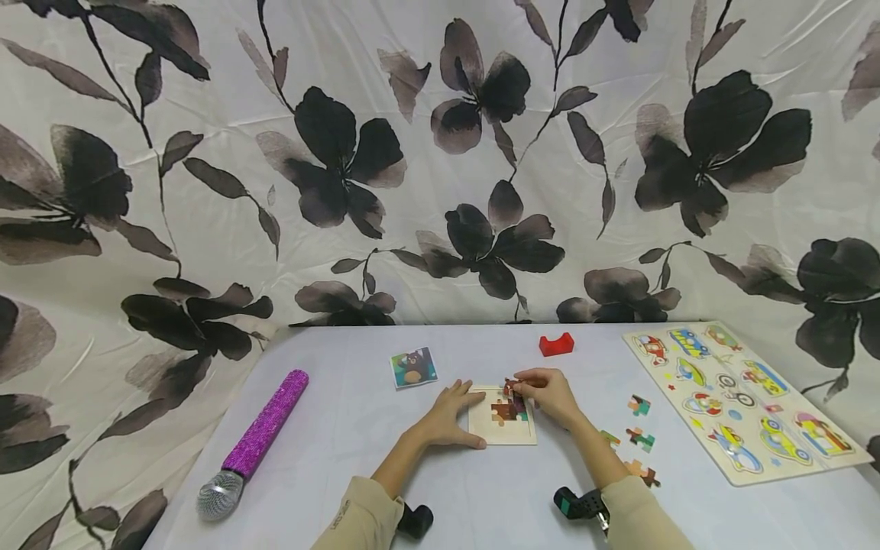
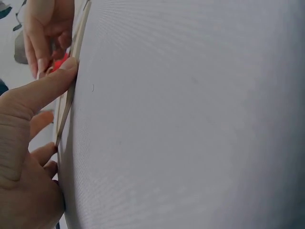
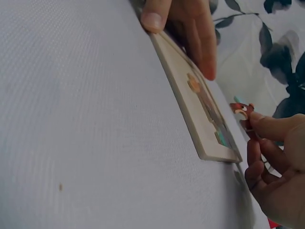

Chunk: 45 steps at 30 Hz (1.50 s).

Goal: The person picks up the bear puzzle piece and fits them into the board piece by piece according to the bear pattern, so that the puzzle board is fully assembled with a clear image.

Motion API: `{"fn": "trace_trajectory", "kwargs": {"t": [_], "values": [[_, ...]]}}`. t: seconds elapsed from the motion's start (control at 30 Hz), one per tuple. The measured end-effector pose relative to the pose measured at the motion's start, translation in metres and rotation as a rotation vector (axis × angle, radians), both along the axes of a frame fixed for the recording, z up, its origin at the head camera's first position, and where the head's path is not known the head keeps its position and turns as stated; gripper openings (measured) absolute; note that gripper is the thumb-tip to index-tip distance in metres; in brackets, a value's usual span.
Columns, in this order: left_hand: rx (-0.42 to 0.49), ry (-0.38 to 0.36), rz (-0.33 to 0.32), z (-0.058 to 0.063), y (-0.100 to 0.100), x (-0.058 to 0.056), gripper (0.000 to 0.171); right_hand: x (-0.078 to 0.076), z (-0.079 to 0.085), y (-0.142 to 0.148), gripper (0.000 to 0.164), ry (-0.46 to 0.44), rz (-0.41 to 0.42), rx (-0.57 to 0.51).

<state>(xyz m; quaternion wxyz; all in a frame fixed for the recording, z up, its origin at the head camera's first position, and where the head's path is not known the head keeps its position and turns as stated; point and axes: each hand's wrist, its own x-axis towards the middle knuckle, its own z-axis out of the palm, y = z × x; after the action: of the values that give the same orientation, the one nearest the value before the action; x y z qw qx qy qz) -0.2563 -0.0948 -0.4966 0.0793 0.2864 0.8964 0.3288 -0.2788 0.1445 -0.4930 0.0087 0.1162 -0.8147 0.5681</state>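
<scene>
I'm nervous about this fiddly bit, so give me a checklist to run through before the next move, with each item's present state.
1. Left hand touching the puzzle tray: ok, its thumb is at the near edge.
2. Right hand holding a piece: ok, it pinches a brown puzzle piece.
3. Held piece lined up with its spot: cannot tell; the right wrist view shows it clear of the tray.
4. All pieces in the tray: not ok, loose pieces lie on the table near the right forearm.
5. Bear picture card in plain sight: ok, face up beyond the left hand.
</scene>
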Motion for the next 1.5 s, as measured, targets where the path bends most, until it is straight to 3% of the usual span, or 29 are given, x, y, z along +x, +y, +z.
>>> {"fn": "trace_trajectory", "kwargs": {"t": [0.23,0.47,0.7,0.97,1.17,1.5], "values": [[0.017,-0.015,0.020,-0.001,-0.001,0.000,0.084,-0.007,-0.002,-0.008,0.021,0.083,0.070,0.132],[0.034,-0.016,0.026,0.000,0.000,0.001,0.082,-0.009,0.001,-0.013,0.020,0.099,0.142,0.197],[0.039,-0.017,0.028,0.000,0.001,0.001,0.081,-0.007,-0.004,-0.017,0.016,0.140,0.114,0.293],[0.037,-0.002,0.015,0.000,0.000,0.001,0.077,-0.003,-0.007,-0.022,0.014,0.167,0.060,0.309],[-0.027,0.034,-0.033,0.003,0.001,0.002,0.068,-0.003,-0.008,-0.023,0.015,0.183,0.054,0.318],[-0.184,0.010,-0.070,0.009,0.003,0.005,0.059,-0.003,-0.008,-0.023,0.014,0.216,0.069,0.369]]}}
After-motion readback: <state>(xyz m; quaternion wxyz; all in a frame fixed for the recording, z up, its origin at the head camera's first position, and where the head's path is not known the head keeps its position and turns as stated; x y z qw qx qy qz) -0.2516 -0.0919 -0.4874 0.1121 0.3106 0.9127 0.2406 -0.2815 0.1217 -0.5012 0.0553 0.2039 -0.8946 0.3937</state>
